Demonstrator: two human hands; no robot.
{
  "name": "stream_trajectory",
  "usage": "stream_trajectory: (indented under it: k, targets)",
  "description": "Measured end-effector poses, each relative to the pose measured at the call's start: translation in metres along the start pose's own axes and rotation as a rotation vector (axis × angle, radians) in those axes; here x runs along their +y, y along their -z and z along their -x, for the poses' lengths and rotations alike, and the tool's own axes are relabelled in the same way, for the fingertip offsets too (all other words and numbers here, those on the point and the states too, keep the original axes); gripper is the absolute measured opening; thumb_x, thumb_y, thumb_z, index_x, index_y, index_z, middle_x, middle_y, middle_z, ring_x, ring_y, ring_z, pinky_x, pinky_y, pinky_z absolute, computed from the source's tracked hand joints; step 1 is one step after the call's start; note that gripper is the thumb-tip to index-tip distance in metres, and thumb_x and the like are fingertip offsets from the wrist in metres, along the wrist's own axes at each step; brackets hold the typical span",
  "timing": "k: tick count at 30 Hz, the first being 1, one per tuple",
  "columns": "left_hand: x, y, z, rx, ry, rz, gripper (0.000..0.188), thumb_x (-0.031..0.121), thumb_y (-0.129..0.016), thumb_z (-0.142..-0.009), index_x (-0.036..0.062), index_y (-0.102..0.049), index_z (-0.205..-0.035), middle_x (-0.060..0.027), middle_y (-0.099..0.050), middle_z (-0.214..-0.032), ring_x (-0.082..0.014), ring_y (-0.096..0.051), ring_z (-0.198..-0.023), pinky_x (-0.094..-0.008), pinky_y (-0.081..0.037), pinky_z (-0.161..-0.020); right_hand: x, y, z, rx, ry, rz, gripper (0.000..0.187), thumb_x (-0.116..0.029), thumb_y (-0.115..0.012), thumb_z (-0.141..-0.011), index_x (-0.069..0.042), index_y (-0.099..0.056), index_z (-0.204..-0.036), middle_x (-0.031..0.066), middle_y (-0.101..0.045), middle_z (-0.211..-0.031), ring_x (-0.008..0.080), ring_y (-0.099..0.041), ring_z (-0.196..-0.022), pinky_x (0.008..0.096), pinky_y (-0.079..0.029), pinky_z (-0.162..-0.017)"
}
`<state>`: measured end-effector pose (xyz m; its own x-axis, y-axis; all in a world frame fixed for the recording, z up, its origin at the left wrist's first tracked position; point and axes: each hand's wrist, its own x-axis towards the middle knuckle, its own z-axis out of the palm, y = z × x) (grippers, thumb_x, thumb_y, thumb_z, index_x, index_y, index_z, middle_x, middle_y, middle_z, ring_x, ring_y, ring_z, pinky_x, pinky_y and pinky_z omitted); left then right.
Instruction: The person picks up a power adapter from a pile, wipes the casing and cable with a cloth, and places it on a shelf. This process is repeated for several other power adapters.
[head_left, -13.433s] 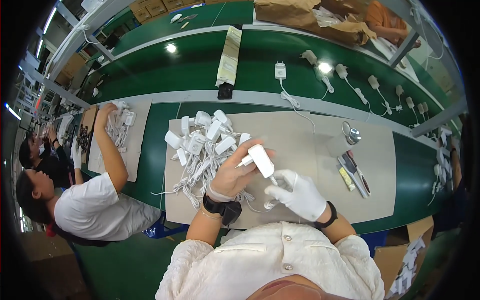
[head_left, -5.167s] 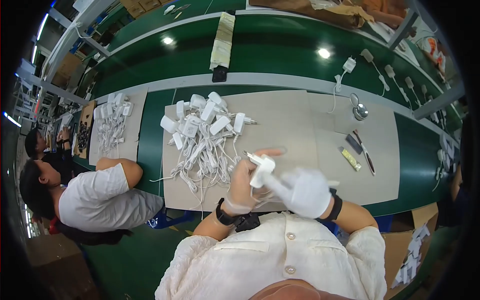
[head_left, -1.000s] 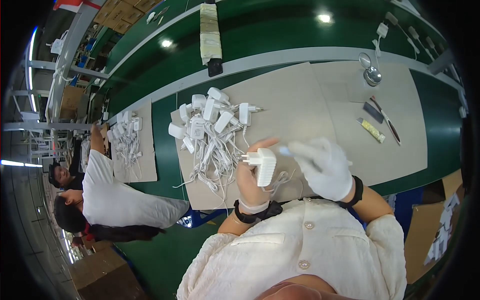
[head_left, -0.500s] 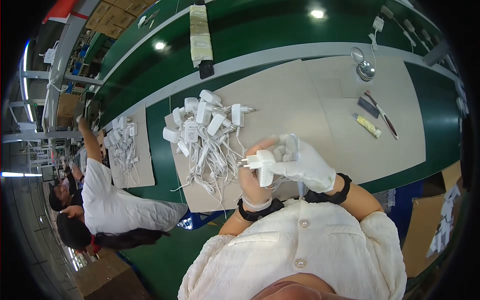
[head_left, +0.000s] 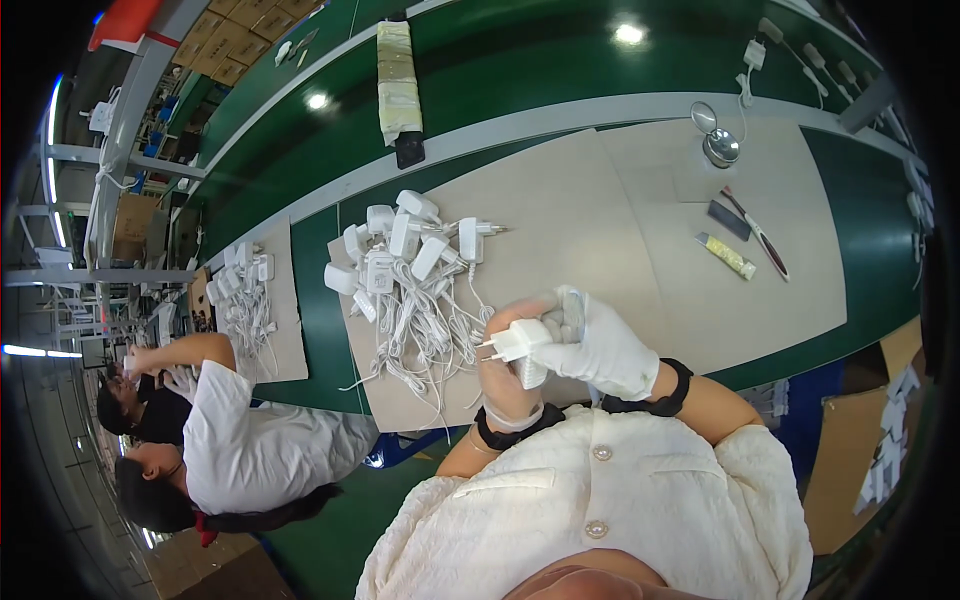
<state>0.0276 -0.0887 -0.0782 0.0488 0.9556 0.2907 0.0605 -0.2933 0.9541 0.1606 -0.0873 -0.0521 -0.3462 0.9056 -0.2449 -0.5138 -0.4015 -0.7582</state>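
Note:
A white power adapter (head_left: pixel 522 345) with two pins pointing left is held between my hands in front of my chest. My left hand (head_left: pixel 508 388) is curled around it from the left and below. The white-gloved right hand (head_left: pixel 612 345) closes on it from the right, its thumb against the adapter's side and its fingers bent behind. To the left of my hands lies a pile of white adapters (head_left: pixel 405 237) with tangled white cables (head_left: pixel 420 335), on a beige board (head_left: pixel 590 220). Where the held adapter's own cable runs is mostly hidden by my hands.
On the board's right are a toothbrush (head_left: pixel 757 235), a dark grey block (head_left: pixel 729 220), a yellow tube (head_left: pixel 726 256) and a round silver mirror-like case (head_left: pixel 720 147). A co-worker (head_left: pixel 260 450) sits at left near another adapter pile (head_left: pixel 242 295). An open carton (head_left: pixel 850 460) stands at right.
The adapter has tilted in my hands, and my right thumb has come onto its side. At left, the co-worker's arm has drawn back from its outstretched reach.

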Motion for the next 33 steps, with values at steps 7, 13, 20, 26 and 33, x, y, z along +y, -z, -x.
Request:
stream_trajectory:
  k: [7, 13, 20, 26, 33]
  targets:
    - [0.005, 0.000, 0.002, 0.025, 0.232, 0.286, 0.036, 0.008, -0.070, -0.076, -0.0041, -0.061, -0.108, -0.0095, -0.064, -0.098, -0.0145, -0.059, -0.088, -0.0273, -0.047, -0.079, -0.008, 0.001, 0.004, -0.017, -0.069, 0.005, 0.032, -0.007, -0.069, -0.078, 0.000, -0.055, -0.106, 0.0047, -0.064, -0.099, 0.0081, -0.058, -0.087, 0.0213, -0.048, -0.073]
    - [0.009, -0.005, -0.001, 0.035, 0.176, 0.212, 0.039, 0.009, -0.069, -0.075, -0.0040, -0.060, -0.111, -0.0099, -0.063, -0.101, -0.0147, -0.059, -0.089, -0.0273, -0.047, -0.079, -0.005, 0.005, 0.005, 0.003, -0.094, 0.004, 0.039, -0.005, -0.069, -0.078, -0.001, -0.055, -0.114, 0.0007, -0.060, -0.091, 0.0048, -0.055, -0.076, 0.0194, -0.044, -0.065]
    - [0.010, -0.007, -0.001, 0.043, 0.274, 0.307, 0.036, 0.006, -0.062, -0.080, -0.0053, -0.058, -0.113, -0.0069, -0.062, -0.094, -0.0120, -0.058, -0.082, -0.0247, -0.046, -0.073, 0.006, -0.002, -0.006, 0.015, 0.061, 0.042, 0.030, -0.005, -0.067, -0.080, -0.001, -0.060, -0.109, 0.0031, -0.063, -0.092, 0.0073, -0.059, -0.077, 0.0217, -0.048, -0.068]
    - [-0.005, 0.005, 0.001, -0.079, 0.282, 0.257, 0.031, 0.008, -0.048, -0.089, -0.0065, -0.056, -0.115, -0.0020, -0.054, -0.076, -0.0075, -0.050, -0.061, -0.0188, -0.039, -0.052, 0.002, 0.013, 0.001, 0.053, -0.114, 0.090, 0.033, -0.010, -0.064, -0.082, -0.001, -0.061, -0.113, -0.0032, -0.051, -0.077, 0.0061, -0.049, -0.068, 0.0235, -0.044, -0.060]
    - [-0.020, 0.005, -0.004, -0.127, 0.819, 0.992, 0.043, 0.024, -0.033, -0.093, -0.0045, -0.053, -0.118, 0.0001, -0.039, -0.056, -0.0070, -0.025, -0.042, -0.0214, -0.020, -0.038, 0.011, 0.045, 0.008, 0.309, 0.051, 0.437, 0.047, -0.016, -0.061, -0.087, -0.006, -0.050, -0.131, -0.0008, -0.052, -0.087, 0.0094, -0.051, -0.068, 0.0276, -0.045, -0.062]
